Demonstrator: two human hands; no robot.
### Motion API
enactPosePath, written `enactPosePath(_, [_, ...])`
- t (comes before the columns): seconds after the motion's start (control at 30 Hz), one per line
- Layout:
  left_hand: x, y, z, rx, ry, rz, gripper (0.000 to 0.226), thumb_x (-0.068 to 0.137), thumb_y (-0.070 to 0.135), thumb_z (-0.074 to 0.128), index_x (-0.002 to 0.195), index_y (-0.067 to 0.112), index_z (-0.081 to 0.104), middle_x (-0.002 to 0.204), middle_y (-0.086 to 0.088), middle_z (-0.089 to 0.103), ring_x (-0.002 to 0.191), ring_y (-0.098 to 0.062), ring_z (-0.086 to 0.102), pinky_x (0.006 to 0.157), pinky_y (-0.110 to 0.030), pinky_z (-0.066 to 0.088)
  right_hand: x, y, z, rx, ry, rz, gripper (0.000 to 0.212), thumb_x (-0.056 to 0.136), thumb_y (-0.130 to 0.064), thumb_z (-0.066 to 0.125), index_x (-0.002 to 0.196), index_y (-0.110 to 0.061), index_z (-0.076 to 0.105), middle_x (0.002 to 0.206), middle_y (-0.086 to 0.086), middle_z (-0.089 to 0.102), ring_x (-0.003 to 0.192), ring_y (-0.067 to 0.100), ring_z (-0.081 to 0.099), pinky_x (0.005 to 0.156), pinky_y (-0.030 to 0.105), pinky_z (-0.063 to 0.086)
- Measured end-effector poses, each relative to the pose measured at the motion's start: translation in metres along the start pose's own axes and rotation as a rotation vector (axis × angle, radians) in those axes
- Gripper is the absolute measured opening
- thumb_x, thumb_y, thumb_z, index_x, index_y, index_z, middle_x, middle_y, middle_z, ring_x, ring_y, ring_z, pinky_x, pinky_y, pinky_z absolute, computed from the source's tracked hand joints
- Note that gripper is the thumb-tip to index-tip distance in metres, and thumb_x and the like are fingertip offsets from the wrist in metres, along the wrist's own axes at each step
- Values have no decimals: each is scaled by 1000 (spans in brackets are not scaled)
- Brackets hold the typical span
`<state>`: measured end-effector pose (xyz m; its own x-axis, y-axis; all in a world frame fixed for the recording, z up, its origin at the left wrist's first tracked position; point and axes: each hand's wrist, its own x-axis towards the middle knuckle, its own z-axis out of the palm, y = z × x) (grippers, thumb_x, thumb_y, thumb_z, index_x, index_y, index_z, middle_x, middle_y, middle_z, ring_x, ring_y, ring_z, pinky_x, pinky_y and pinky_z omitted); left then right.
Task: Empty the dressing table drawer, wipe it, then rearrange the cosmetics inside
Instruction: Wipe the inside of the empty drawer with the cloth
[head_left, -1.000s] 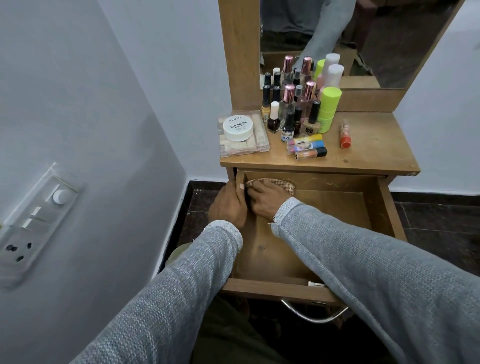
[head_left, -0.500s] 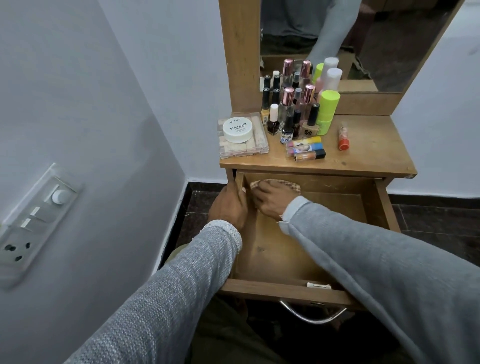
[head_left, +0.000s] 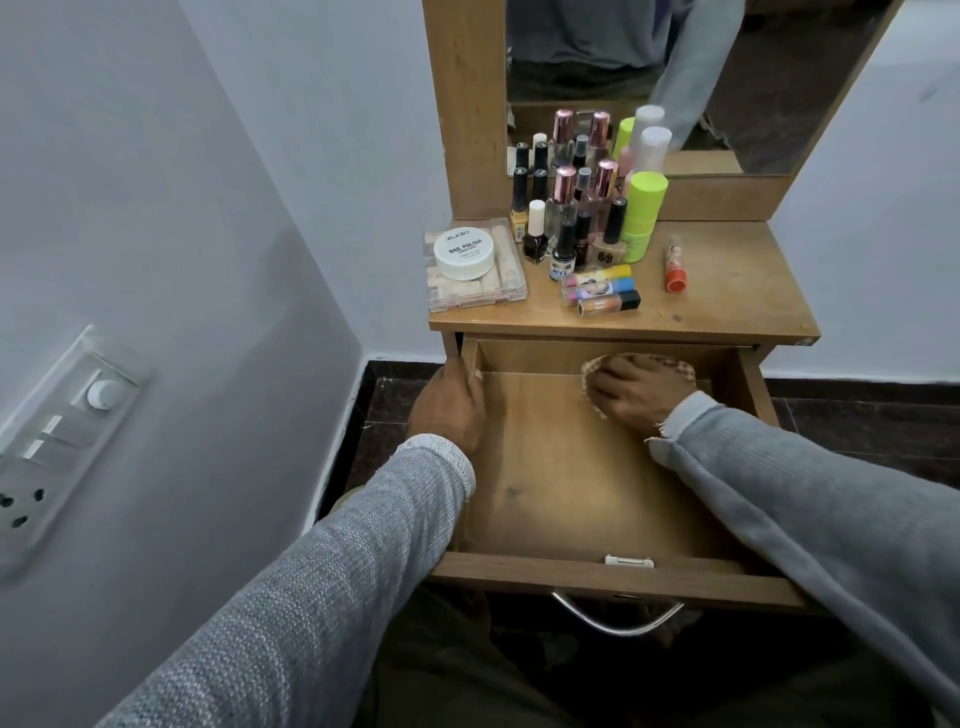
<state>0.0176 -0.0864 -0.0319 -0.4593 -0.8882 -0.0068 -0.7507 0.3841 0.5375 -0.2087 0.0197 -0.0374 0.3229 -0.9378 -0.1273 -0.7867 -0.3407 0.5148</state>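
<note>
Pressing one cloth (head_left: 675, 366) flat — right hand (head_left: 636, 397); left hand (head_left: 449, 408) seemingly grips one drawer (head_left: 597, 577).

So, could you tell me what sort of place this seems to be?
Probably a bedroom or dressing corner at home: a wooden dressing table with a mirror, nail polish bottles on top, and a wall switchboard.

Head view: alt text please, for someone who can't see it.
The right hand presses a checked cloth at the back of the open, emptied drawer, while the left hand grips its left wall. Cosmetics stand on the tabletop above.
</note>
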Motion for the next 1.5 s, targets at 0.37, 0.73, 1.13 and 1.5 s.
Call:
enactPosePath(0.37, [-2, 4, -7, 62, -32, -19, 37, 103, 33, 28, 117, 6, 49, 114, -14, 62, 103, -33, 59, 88, -41, 43, 14, -2, -21, -77, -23, -16, 15, 65, -14, 75, 80, -12, 76, 92, 7, 71, 85, 25, 66, 67, 36, 54])
enactPosePath(0.73, [-1, 5, -5, 73, -7, -10, 36, 103, 30, 29, 117, 4, 49, 111, -16, 63, 99, -36, 61, 78, -38, 43, -5, -3, -28, -94, -231, 125, 23, 58, -24, 84, 77, -14, 76, 90, 8, 71, 91, 26, 66, 75, 37, 55])
enactPosePath(1.13, [0, 3, -4, 80, -8, -6, 35, 102, 33, 29, 113, 6, 49, 107, -15, 64, 95, -34, 61, 75, -37, 42, -37, 12, -31, 15, -506, 277, 28, 96, -21, 46, 120, -13, 59, 132, 8, 53, 129, 30, 36, 107, 43, 31])
enactPosePath(1.5, [-1, 4, -3, 89, 10, -13, 36, 102, 34, 27, 111, 6, 49, 102, -15, 63, 91, -34, 61, 74, -39, 45, -28, 8, -44, 234, -655, 433, 23, 99, -22, 44, 115, -13, 58, 119, 6, 61, 112, 25, 57, 94, 39, 44])
